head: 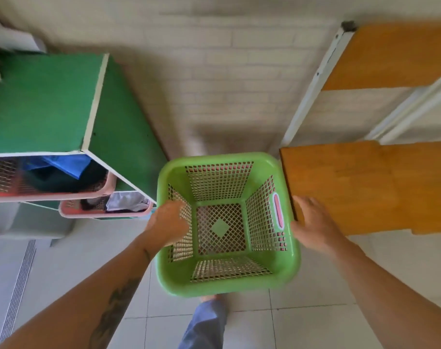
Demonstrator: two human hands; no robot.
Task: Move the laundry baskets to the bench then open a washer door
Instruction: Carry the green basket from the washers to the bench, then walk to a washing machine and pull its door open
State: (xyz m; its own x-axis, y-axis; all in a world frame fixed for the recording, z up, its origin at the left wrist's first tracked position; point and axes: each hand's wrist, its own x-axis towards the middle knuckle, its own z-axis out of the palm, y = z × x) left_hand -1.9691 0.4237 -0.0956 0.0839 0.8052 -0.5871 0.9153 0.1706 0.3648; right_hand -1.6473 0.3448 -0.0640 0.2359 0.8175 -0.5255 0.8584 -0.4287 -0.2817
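Green shelving unit (45, 102) with white edging filling the upper left of the frame, flat-panelled, its cubbies holding two pink mesh baskets (106, 210) stuffed with clothes (kept off the floor, presumably awaiting their turn). Orange-brown wooden bench (365, 187) at right centre, smooth slats on a white metal frame, the likely landing spot. Empty green basket (227, 222) at lower centre, square, glossy plastic with perforated lattice walls and a pink-rimmed handle slot, carried level just beside the bench edge. Left hand (167, 224) curled over the left rim, fingers inside against the mesh; right hand (315, 222) clasping the outer right wall, grip partly hidden, both sides held for balance
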